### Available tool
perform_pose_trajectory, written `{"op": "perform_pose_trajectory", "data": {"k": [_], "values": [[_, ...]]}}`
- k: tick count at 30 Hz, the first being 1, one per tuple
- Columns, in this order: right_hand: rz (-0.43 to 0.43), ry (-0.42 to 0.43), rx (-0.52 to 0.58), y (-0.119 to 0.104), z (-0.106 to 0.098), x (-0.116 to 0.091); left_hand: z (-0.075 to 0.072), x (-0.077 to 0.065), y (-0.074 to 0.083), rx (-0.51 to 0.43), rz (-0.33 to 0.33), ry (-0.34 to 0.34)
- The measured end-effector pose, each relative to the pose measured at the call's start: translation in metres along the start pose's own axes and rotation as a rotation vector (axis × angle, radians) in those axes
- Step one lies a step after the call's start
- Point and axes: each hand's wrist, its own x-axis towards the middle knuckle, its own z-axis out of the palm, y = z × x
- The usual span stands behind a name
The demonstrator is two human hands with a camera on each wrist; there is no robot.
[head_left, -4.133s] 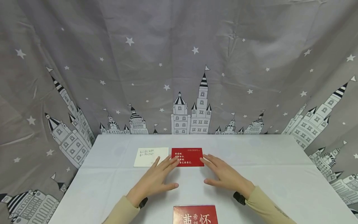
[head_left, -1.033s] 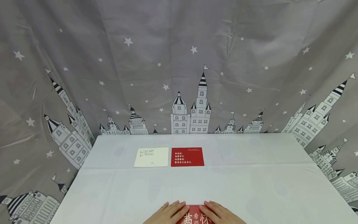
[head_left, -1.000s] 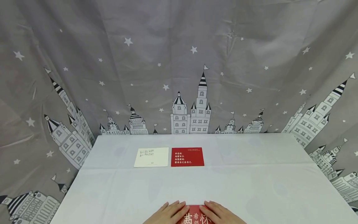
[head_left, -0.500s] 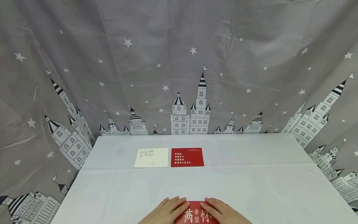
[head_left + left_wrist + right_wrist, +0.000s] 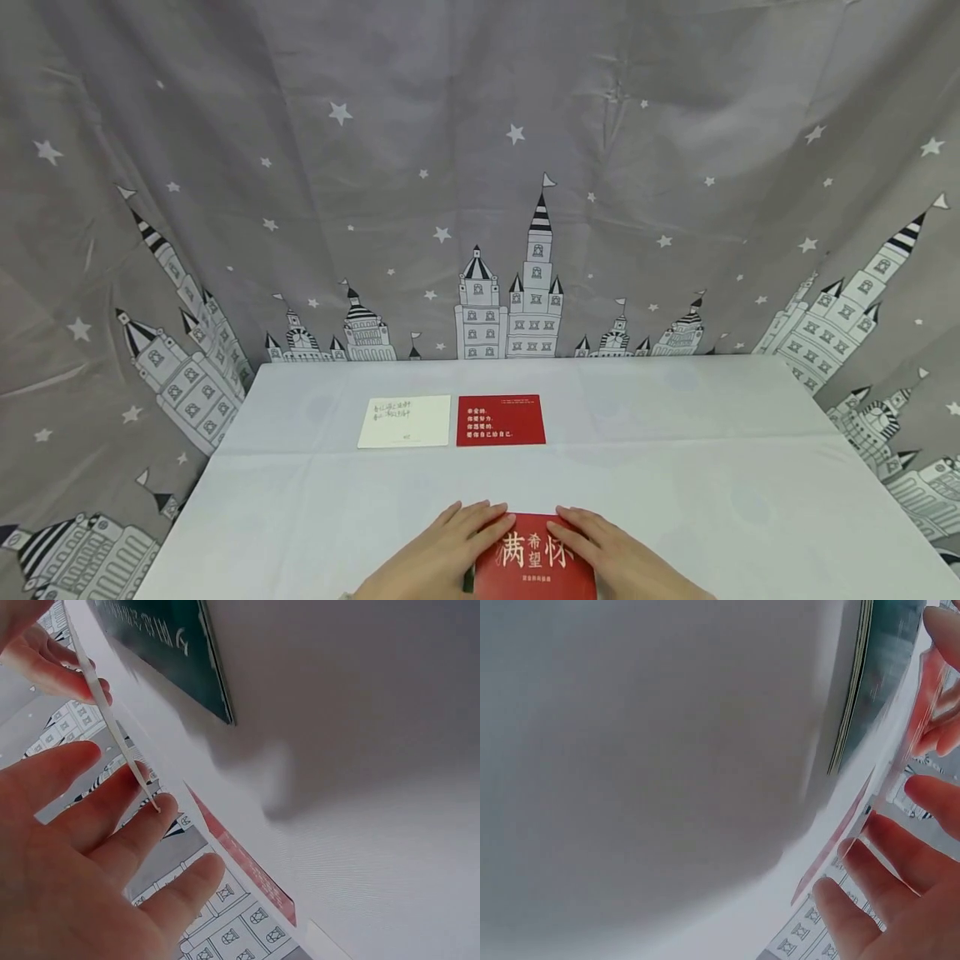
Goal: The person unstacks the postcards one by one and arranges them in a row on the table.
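Note:
A red card with white Chinese characters [image 5: 535, 567] is held raised in front of me between both hands. My left hand [image 5: 457, 546] grips its left edge, fingertips over the far left corner. On the opposite edge, my right hand [image 5: 611, 552] grips it the same way. Seen edge-on in the left wrist view, the card [image 5: 112, 724] runs past the left hand's fingers [image 5: 124, 840]. Below it lies a green card [image 5: 169, 645] on the white cloth; the right wrist view shows several layers at the edge of this green stack [image 5: 889, 667]. The thumbs are mostly hidden.
Toward the back of the white-covered table [image 5: 315, 500] lie a cream card with handwriting [image 5: 405, 425] and, just right of it, a red card with lines of white text [image 5: 517, 417]. A grey curtain [image 5: 480, 142] printed with castles and stars hangs behind the table.
Both hands came back from beside the far red card to the near one. They have since lifted that near card, raising it and moving it slightly forward; green shows under its left side.

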Motion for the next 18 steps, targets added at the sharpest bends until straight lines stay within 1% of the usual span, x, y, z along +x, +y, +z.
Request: {"op": "perform_pose_trajectory", "data": {"k": [2, 4, 8, 10, 14, 18], "values": [[0.023, -0.004, 0.021, 0.001, -0.003, 0.001, -0.001, 0.004, -0.001, -0.012, -0.011, -0.005], [0.052, -0.009, 0.046, 0.003, -0.006, 0.002, -0.002, 0.007, -0.002, 0.003, 0.001, -0.004], [0.123, -0.032, 0.103, 0.005, -0.011, 0.003, -0.004, 0.014, -0.005, 0.086, 0.057, 0.02], [0.133, -0.036, 0.102, 0.007, -0.013, 0.002, -0.005, 0.019, -0.005, 0.118, 0.083, 0.031], [0.111, -0.013, 0.017, 0.011, -0.016, 0.001, -0.007, 0.026, -0.005, 0.135, 0.103, 0.029], [0.086, 0.015, -0.07, 0.015, -0.02, 0.001, -0.009, 0.032, -0.006, 0.168, 0.106, 0.033]]}}
